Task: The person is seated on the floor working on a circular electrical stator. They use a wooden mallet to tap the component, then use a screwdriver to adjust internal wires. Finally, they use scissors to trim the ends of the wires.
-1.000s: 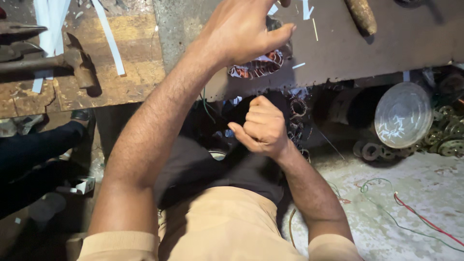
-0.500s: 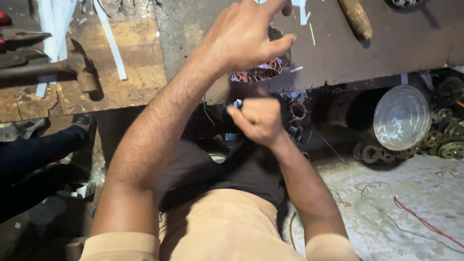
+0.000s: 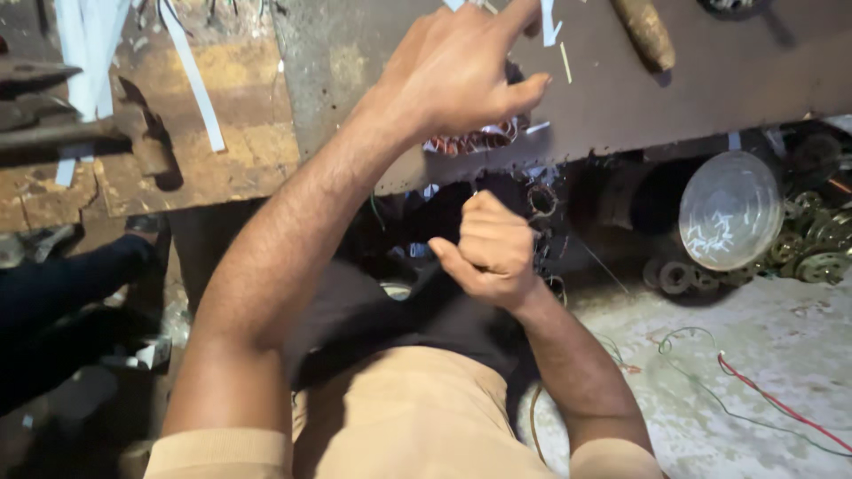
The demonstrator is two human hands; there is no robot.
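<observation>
My left hand (image 3: 461, 71) reaches up onto the dark metal bench top (image 3: 710, 89). Its fingers curl over a bundle of copper coil windings (image 3: 475, 140) at the bench's front edge, and the hand hides most of the bundle. My right hand (image 3: 488, 253) is a closed fist below the bench edge, just under the coil, with the thumb side towards me. I see nothing in the fist; a thin wire could be there, but I cannot make one out.
A wooden bench (image 3: 222, 151) at the left carries white paper strips (image 3: 191, 75) and a hammer (image 3: 89, 133). A wooden-handled tool (image 3: 643, 31) lies on the metal top. Under the bench are a round clear lid (image 3: 728, 208), metal rings (image 3: 816, 253) and loose wires (image 3: 772, 399). Another person's dark-clothed limb (image 3: 62, 293) is at the left.
My right fist rose slightly towards the coil, then dropped a little lower. My left hand has stayed on the coil windings.
</observation>
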